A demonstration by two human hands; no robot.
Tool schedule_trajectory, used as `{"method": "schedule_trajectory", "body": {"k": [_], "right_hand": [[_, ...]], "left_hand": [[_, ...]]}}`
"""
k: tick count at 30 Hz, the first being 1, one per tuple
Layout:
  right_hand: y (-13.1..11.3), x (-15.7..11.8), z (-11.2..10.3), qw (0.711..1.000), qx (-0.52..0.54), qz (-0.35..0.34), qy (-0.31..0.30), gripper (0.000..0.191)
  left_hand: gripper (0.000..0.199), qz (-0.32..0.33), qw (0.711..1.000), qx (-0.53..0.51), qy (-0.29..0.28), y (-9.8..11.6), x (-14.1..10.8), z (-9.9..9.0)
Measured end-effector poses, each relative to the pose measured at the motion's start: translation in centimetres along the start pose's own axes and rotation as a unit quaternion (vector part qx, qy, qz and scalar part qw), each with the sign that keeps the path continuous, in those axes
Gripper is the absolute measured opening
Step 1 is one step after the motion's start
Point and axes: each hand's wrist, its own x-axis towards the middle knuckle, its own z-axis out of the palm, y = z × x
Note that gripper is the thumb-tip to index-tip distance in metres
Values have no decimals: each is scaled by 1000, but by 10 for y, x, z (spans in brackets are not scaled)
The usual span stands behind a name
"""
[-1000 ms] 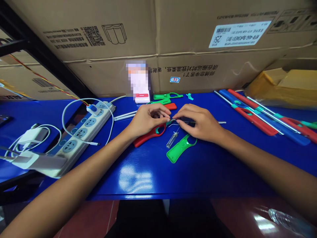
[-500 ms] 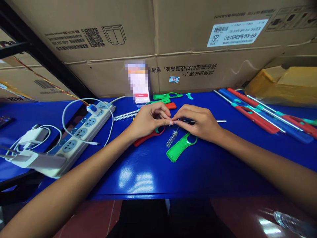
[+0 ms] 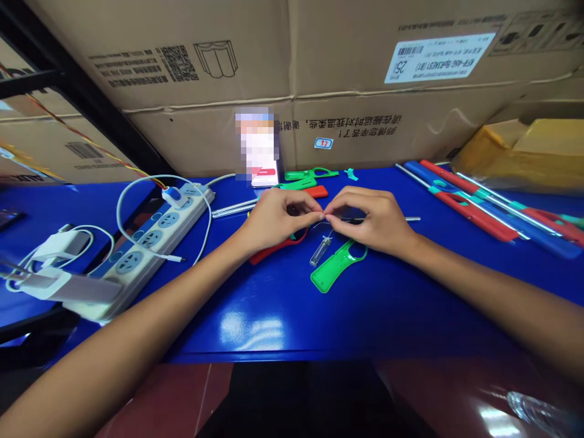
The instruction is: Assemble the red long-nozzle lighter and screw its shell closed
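Note:
Over the blue table, my left hand (image 3: pixel 285 220) and my right hand (image 3: pixel 371 220) meet fingertip to fingertip, both closed in a pinch. A thin wire (image 3: pixel 320 225) shows at the fingertips; most of it is hidden. Just below them lies a small clear fuel tank (image 3: pixel 320 251) with a thin stem. Beside it is a green lighter shell half (image 3: pixel 332 269) with a ring-shaped trigger opening, partly under my right hand. A red lighter shell (image 3: pixel 271 250) lies under my left hand. A metal rod (image 3: pixel 413 219) sticks out behind my right hand.
Green shell parts (image 3: pixel 310 175) and metal tubes (image 3: pixel 235 208) lie behind my hands. A phone (image 3: pixel 265 176) leans on the large carton (image 3: pixel 347 67). Red and blue long lighters (image 3: pixel 479 213) lie right. A power strip (image 3: pixel 150 237) with cables is left.
The view has shifted slightly, so everything sits a little differently in it. Both hands keep pinching at the same spot, and more of the thin wire shows beneath the fingertips.

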Motion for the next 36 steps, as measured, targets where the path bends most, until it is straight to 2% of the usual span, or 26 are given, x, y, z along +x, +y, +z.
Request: {"method": "schedule_trajectory", "body": {"k": [8,12,15,17,23,31,36], "right_hand": [[-4,0,4,1000,11,-13,-7,6],[-2,0,2,1000,-1,-1,-14,8],[4,0,1,998,-20,12,-54,4],[8,-1,1,996,-36,8,-87,9],[13,-1,1,985,-70,0,-159,20],[16,2,-7,982,-86,34,-165,23],[24,4,-14,980,-94,42,-170,23]], "left_hand": [[7,-4,1000,20,-20,-1,0,2],[5,1,1000,18,0,-3,2,-5],[6,17,999,37,20,-7,4,-14],[9,15,998,56,18,-11,6,-19],[11,-1,990,137,-38,-17,5,-25],[14,13,965,228,-125,-14,6,-38],[14,9,960,242,-144,-13,6,-39]]}}
